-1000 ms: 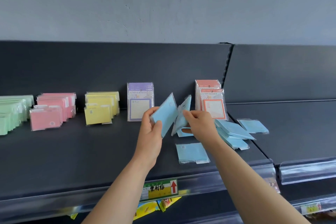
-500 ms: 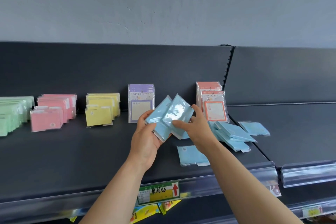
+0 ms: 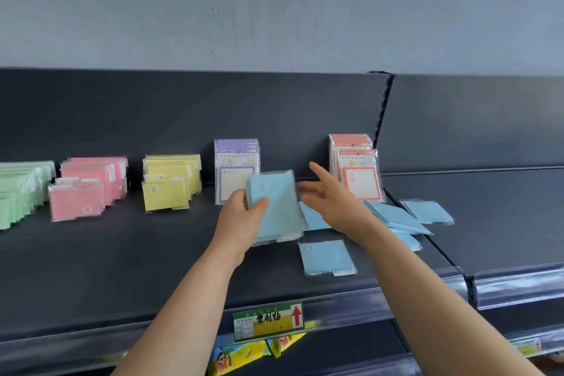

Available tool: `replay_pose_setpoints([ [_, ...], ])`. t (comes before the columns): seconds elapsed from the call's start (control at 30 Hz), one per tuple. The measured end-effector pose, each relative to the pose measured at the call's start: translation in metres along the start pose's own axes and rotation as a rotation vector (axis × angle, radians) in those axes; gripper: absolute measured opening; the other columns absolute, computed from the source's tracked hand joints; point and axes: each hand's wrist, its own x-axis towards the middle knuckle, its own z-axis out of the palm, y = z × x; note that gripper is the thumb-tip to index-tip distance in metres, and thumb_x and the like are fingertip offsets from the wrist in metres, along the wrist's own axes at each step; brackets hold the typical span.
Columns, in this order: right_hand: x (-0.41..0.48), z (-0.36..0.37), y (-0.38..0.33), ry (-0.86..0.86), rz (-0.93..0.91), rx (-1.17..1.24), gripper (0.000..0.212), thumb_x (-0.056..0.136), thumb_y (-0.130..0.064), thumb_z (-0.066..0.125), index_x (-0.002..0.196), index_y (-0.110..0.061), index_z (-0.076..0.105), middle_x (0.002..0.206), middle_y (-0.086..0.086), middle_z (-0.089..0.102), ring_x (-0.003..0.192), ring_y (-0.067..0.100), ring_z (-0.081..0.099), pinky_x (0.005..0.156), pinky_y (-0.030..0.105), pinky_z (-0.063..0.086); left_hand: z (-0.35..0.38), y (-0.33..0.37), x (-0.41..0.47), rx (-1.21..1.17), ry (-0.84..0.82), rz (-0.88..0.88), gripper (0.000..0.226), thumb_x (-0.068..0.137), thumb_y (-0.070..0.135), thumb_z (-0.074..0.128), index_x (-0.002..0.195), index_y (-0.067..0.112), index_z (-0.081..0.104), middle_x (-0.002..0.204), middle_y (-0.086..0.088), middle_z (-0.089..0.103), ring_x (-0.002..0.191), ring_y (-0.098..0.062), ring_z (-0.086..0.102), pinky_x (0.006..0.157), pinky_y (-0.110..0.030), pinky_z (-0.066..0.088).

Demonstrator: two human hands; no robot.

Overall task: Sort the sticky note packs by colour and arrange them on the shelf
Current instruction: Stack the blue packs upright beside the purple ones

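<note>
Right, left hand holds a small stack of blue packs upright over the mid shelf, thumb across the front face, fingers behind, grip closed on the stack's 9 o'clock edge. Packs look light, thin, fairly stiff, film-wrapped, so probably slippery and prone to fanning out; best pinched flat across both faces near an edge, not by the film flap. Right hand sits at 3 o'clock of the stack, fingers straight and spread, grip wide, holding nothing; contact unclear. Loose blue pack lies flat at 5 o'clock, blue heap at 3 o'clock past the right hand, yellow packs stand at 9 o'clock
</note>
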Motion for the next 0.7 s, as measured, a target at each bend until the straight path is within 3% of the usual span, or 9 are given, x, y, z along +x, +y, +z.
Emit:
replay_pose_setpoints([
  [0.07, 0.0, -0.016, 0.007, -0.025, 0.017, -0.396, 0.069, 0.092, -0.005, 0.052, 0.152, -0.021, 0.021, 0.15, 0.001, 0.041, 0.136, 0.02, 0.04, 0.112, 0.033, 0.032, -0.006, -0.003, 0.004, -0.047, 0.112, -0.018, 0.015, 0.096, 0.019, 0.052, 0.111, 0.015, 0.052, 0.11, -0.003, 0.062, 0.097, -0.021, 0.062, 0.082, -0.041, 0.054],
  [0.13, -0.005, -0.024, 0.012, -0.117, 0.116, -0.674, 0.068, 0.087, -0.009, 0.056, 0.149, -0.02, 0.03, 0.151, 0.002, 0.037, 0.136, 0.024, 0.038, 0.11, 0.034, 0.033, -0.013, -0.007, 0.009, -0.135, 0.165, -0.052, 0.02, 0.095, 0.016, 0.049, 0.115, 0.012, 0.052, 0.113, -0.005, 0.063, 0.098, -0.022, 0.063, 0.084, -0.044, 0.055],
  [0.23, -0.012, -0.018, 0.016, -0.143, 0.163, -0.788, 0.053, 0.086, -0.01, 0.055, 0.138, -0.018, 0.045, 0.135, 0.007, 0.051, 0.116, 0.027, 0.051, 0.093, 0.031, 0.044, -0.018, -0.011, 0.011, -0.195, 0.178, -0.096, 0.023, 0.096, 0.014, 0.048, 0.118, 0.011, 0.053, 0.113, -0.004, 0.063, 0.099, -0.023, 0.063, 0.079, -0.042, 0.055],
  [0.37, -0.012, -0.019, 0.022, -0.01, 0.057, -0.727, 0.038, 0.085, -0.008, 0.054, 0.122, -0.015, 0.062, 0.119, 0.006, 0.063, 0.102, 0.026, 0.058, 0.085, 0.031, 0.048, -0.017, -0.014, 0.011, -0.218, 0.162, -0.119, 0.019, 0.096, 0.013, 0.049, 0.114, 0.011, 0.052, 0.11, -0.004, 0.063, 0.097, -0.023, 0.064, 0.079, -0.042, 0.054],
  [0.43, -0.012, -0.021, 0.026, 0.059, -0.021, -0.54, 0.03, 0.085, -0.005, 0.052, 0.106, -0.018, 0.07, 0.095, 0.001, 0.068, 0.079, 0.015, 0.06, 0.07, 0.026, 0.047, -0.018, -0.014, 0.012, -0.239, 0.172, -0.131, 0.01, 0.097, 0.012, 0.049, 0.107, 0.014, 0.051, 0.105, -0.002, 0.062, 0.092, -0.021, 0.063, 0.078, -0.04, 0.054],
  [0.53, -0.013, -0.022, 0.023, 0.207, -0.11, -0.215, 0.03, 0.09, 0.001, 0.051, 0.087, -0.024, 0.068, 0.066, -0.01, 0.053, 0.051, -0.001, 0.043, 0.051, 0.014, 0.034, -0.017, -0.011, 0.011, -0.243, 0.171, -0.151, 0.008, 0.098, 0.01, 0.048, 0.101, 0.017, 0.049, 0.105, -0.003, 0.061, 0.092, -0.022, 0.062, 0.082, -0.043, 0.053],
  [0.57, -0.014, -0.021, 0.021, 0.239, -0.141, -0.1, 0.033, 0.09, 0.005, 0.052, 0.089, -0.023, 0.069, 0.075, -0.01, 0.056, 0.057, -0.005, 0.048, 0.055, 0.009, 0.037, -0.016, -0.01, 0.011, -0.245, 0.157, -0.154, 0.01, 0.098, 0.008, 0.047, 0.104, 0.015, 0.05, 0.107, -0.005, 0.061, 0.092, -0.023, 0.062, 0.081, -0.042, 0.053],
  [0.63, -0.014, -0.018, 0.018, 0.246, -0.209, 0.029, 0.05, 0.084, 0.018, 0.054, 0.09, -0.029, 0.071, 0.118, -0.004, 0.054, 0.098, -0.009, 0.053, 0.078, 0.003, 0.041, -0.013, -0.008, 0.008, -0.269, 0.117, -0.16, 0.015, 0.098, 0.006, 0.045, 0.112, 0.011, 0.049, 0.105, -0.006, 0.061, 0.09, -0.021, 0.061, 0.073, -0.036, 0.053],
  [0.7, -0.011, -0.012, 0.018, 0.195, -0.251, 0.047, 0.061, 0.077, 0.023, 0.06, 0.089, -0.036, 0.07, 0.141, -0.001, 0.038, 0.128, 0.004, 0.041, 0.094, 0.004, 0.037, -0.009, -0.004, 0.003, -0.309, 0.069, -0.183, 0.017, 0.099, 0.005, 0.044, 0.113, 0.011, 0.049, 0.101, -0.005, 0.06, 0.086, -0.02, 0.06, 0.066, -0.034, 0.052],
])
